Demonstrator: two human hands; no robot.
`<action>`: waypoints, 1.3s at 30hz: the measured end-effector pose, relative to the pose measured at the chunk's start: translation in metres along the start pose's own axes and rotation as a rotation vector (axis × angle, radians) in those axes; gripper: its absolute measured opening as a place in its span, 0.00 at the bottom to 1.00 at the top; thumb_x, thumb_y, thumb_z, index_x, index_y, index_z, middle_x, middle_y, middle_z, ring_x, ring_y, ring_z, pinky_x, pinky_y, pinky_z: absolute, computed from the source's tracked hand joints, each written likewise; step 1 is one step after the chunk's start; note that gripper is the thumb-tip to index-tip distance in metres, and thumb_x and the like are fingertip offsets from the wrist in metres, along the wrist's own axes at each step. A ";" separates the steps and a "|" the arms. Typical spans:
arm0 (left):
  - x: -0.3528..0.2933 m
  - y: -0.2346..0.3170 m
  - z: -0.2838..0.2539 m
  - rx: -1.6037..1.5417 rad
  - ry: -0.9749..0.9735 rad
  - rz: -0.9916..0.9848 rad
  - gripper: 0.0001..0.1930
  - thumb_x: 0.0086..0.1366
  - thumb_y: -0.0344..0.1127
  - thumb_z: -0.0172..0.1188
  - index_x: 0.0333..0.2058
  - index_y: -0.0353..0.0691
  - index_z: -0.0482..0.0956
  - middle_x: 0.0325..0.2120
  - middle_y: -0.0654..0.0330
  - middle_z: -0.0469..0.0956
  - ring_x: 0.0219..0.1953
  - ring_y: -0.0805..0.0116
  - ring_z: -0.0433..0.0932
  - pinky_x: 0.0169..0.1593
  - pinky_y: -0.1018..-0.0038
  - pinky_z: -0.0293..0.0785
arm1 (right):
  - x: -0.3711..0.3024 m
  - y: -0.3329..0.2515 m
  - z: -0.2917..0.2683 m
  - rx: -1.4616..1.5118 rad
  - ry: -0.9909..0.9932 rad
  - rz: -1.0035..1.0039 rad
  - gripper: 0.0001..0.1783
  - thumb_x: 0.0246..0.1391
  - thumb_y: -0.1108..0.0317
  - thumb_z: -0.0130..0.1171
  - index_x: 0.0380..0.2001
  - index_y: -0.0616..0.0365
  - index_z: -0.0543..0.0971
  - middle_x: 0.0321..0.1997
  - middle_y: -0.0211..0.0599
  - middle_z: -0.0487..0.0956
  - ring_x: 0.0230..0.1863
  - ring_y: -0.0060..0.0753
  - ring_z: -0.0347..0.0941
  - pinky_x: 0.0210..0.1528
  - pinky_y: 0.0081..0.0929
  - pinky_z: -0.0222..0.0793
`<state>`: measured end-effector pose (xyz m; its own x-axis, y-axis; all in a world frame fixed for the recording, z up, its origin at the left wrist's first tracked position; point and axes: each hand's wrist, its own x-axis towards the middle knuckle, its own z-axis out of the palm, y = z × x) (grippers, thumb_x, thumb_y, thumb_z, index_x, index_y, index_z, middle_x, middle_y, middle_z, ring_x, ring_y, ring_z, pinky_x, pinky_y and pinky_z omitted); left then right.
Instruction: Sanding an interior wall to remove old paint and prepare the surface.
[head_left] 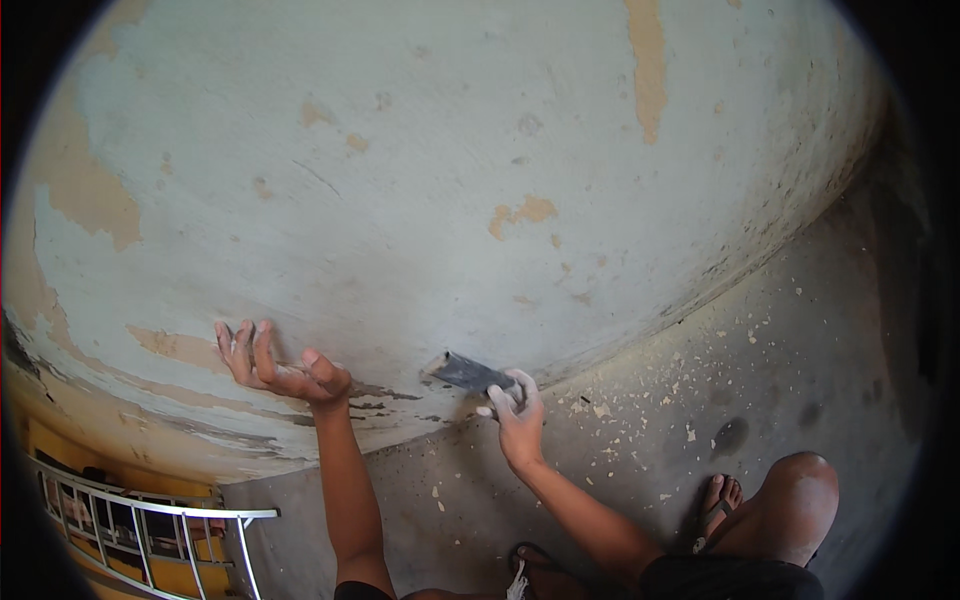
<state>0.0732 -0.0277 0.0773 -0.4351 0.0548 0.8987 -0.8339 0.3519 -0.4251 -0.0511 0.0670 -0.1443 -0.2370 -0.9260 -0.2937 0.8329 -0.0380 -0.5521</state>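
In front of me a pale, worn wall (400,170) has tan patches where the paint is gone. My right hand (518,415) grips one end of a dark grey sanding block (466,373), an oblong piece with a tan far end. The block is held against or just off the wall's lower part; I cannot tell which. White dust coats the fingers of that hand. Further left, my left hand (285,375) is raised with fingers apart and holding nothing. It is at the wall's lower part, beside a tan bare strip (175,345); whether it touches is unclear.
Paint flakes (690,430) litter the grey floor (620,470) along the wall's foot. A metal ladder (150,515) lies or leans at the lower left. My bent knee (800,500) and sandalled foot (718,505) are at the lower right.
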 end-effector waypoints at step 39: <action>-0.004 0.002 0.000 0.007 0.009 0.016 0.22 0.62 0.43 0.42 0.51 0.36 0.66 0.49 0.50 0.62 0.61 0.40 0.60 0.64 0.39 0.53 | -0.001 0.012 -0.013 0.041 0.026 -0.055 0.17 0.59 0.77 0.56 0.49 0.63 0.65 0.43 0.35 0.73 0.42 0.22 0.73 0.38 0.24 0.81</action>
<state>0.0731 -0.0276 0.0732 -0.4451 0.0682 0.8929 -0.8295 0.3442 -0.4398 -0.0474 0.0725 -0.1614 -0.2958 -0.9119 -0.2845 0.8378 -0.1045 -0.5359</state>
